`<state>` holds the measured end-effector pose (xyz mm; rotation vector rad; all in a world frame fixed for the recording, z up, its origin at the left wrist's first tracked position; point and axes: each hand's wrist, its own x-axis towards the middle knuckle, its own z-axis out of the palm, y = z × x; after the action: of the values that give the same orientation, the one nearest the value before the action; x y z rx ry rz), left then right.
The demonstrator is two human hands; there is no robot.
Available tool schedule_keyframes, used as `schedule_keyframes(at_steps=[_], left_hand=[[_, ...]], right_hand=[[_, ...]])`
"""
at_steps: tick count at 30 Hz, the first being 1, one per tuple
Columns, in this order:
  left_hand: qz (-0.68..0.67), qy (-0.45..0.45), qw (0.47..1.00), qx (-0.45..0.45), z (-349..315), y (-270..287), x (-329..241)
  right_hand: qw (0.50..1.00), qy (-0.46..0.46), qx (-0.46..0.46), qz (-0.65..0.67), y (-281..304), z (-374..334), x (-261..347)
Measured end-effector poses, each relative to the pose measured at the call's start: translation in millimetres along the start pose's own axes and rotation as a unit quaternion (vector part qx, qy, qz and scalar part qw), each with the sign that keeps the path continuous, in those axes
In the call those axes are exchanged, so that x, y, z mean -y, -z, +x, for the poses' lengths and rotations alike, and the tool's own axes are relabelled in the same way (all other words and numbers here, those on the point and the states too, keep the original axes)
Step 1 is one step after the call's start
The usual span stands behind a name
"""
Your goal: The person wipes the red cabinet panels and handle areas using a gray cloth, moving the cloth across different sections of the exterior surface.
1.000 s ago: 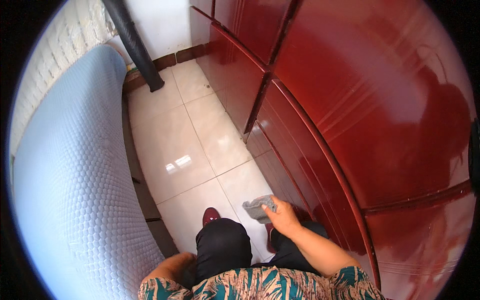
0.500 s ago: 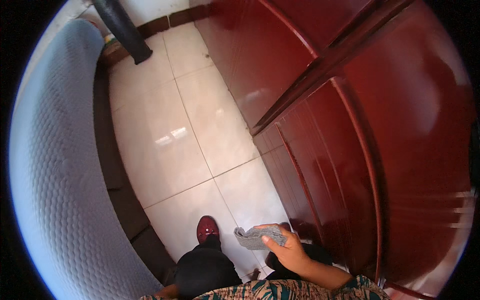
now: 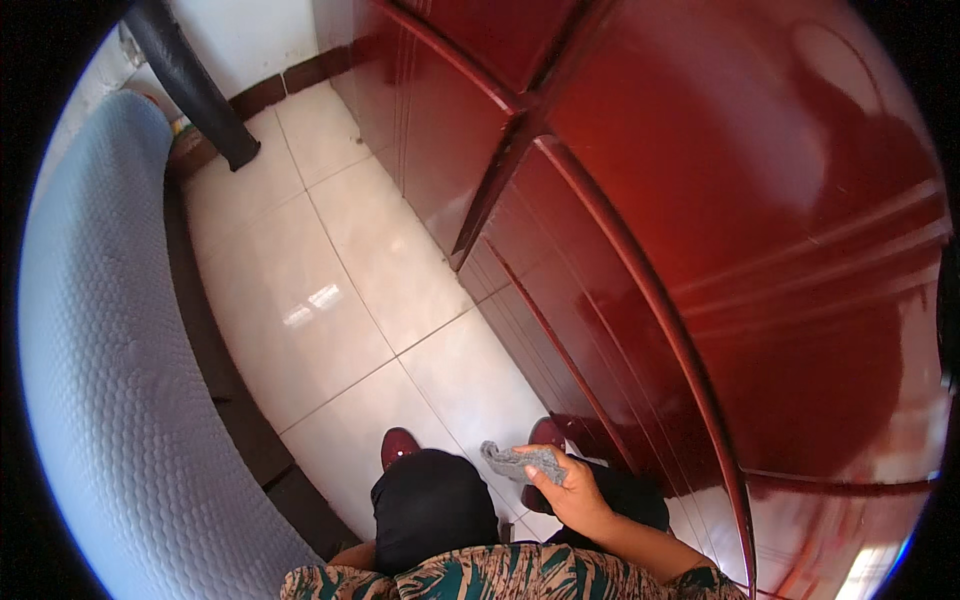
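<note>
The right hand (image 3: 573, 497) grips a grey cloth (image 3: 520, 462) near-crosswise, curled end leftward; the left hand's hidden state I cannot tell. Red cabinet (image 3: 640, 330) stands right, blue mattress (image 3: 110, 370) left.

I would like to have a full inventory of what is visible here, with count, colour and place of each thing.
Cloth: 1, grey, in right hand
Mattress: 1, pale blue, left side
Base: 1, dark, beneath mattress
Cabinet: 1, glossy red, right side
Pipe: 1, black, far left
Wall: white, far end
Skirting: brown, foot of wall
Floor tiles: several, cream, middle
Shoes: 2, dark red, on floor
Trousers: 1 pair, black, lower middle
Top: 1, green-and-tan pattern, lower edge
Left arm: 1, sliver, lower edge; hand hidden
Right hand: 1, bare, lower middle
</note>
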<state>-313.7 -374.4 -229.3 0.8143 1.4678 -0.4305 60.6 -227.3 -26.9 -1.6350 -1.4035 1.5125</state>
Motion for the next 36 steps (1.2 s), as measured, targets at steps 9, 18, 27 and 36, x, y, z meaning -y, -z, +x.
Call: schedule_keyframes(at_steps=[9, 18, 27, 36], left_hand=[[0.026, -0.064, 0.993, -0.091, 16, 2, -4], [-0.259, -0.451, 0.751, -0.407, -94, 88, -206], [0.325, -0.629, 0.685, -0.171, -197, -38, -352], [0.476, -0.493, 0.728, -0.023, -86, -76, -381]], right_hand=[[0.951, 0.250, -0.125, -0.134, 27, -22, 24], [0.513, 0.616, -0.372, -0.468, 67, -50, 221], [0.394, 0.340, -0.148, -0.841, 147, -82, 151], [0.438, 0.404, -0.215, -0.773, 167, -70, 230]])
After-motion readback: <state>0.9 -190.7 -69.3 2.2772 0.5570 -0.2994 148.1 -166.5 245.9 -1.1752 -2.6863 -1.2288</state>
